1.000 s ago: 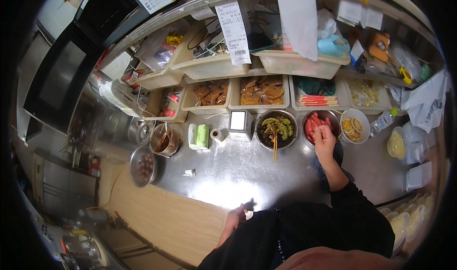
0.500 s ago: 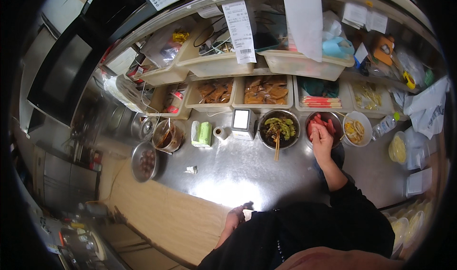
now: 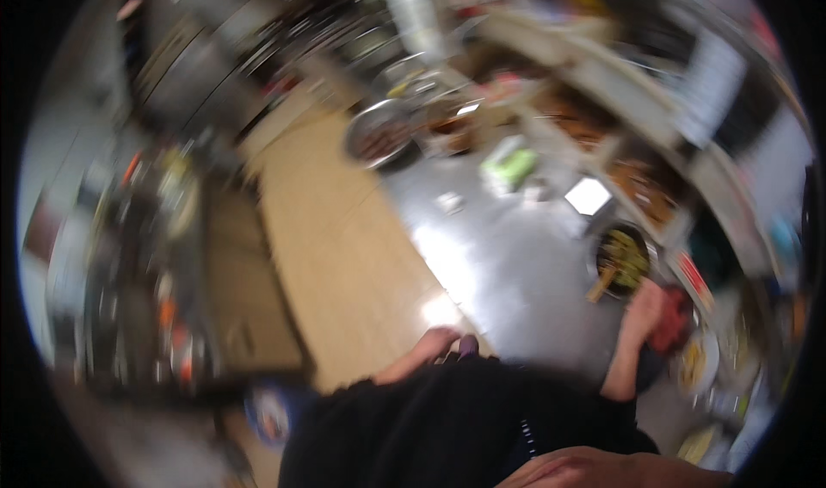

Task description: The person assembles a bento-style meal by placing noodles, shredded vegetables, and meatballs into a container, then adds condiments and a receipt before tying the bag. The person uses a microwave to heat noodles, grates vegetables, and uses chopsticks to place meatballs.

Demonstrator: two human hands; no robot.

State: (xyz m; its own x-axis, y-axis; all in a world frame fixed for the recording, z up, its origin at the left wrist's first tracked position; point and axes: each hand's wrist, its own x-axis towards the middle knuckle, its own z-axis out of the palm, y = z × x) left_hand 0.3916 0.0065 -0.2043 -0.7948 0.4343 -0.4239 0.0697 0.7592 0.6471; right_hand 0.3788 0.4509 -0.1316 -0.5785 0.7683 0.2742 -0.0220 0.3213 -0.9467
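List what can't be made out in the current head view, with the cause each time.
All in the head view:
- Bare right hand: motion blur hides whether its fingers grip any of the soft-edged red food pieces beside it.
- Bare left hand: blur hides whether it touches the small dark purplish object.
- Long white hanging paper slip: print smeared by blur.
- Bright white square screen: contents lost to glare.

Metal counter point(image 3: 533, 268) — bowls point(image 3: 385, 109), green-and-white packet point(image 3: 514, 166)
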